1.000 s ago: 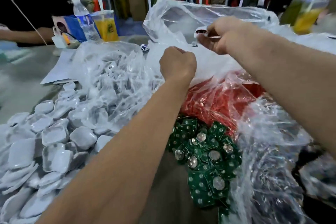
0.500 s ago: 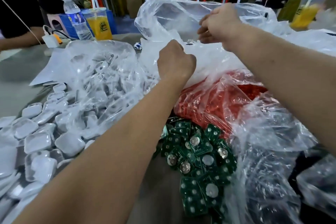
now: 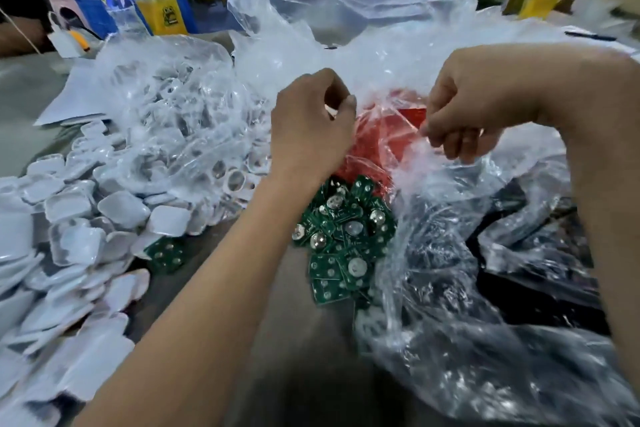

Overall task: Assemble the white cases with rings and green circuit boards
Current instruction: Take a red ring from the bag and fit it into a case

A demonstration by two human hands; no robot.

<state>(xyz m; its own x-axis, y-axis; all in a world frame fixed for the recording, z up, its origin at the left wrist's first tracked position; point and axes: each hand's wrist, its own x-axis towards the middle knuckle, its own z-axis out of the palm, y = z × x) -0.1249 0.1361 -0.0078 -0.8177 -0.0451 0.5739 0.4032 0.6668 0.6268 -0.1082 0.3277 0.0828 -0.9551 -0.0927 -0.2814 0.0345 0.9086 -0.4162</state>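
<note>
Clear crinkly plastic bag [image 3: 433,163] of red parts pinched by right hand [image 3: 464,118]; left hand [image 3: 311,125] curled round small white piece [image 3: 331,111], beside green circuit boards [image 3: 343,232].

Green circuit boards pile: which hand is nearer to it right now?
Left. The left hand hangs just above the green circuit boards, its forearm running alongside them. The right hand is up and to their right, pinching the clear plastic bag.

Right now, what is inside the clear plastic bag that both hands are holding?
Red pieces show through the clear bag, which the left hand and right hand pinch. Creased plastic blurs them, so their shape cannot be told.
</note>
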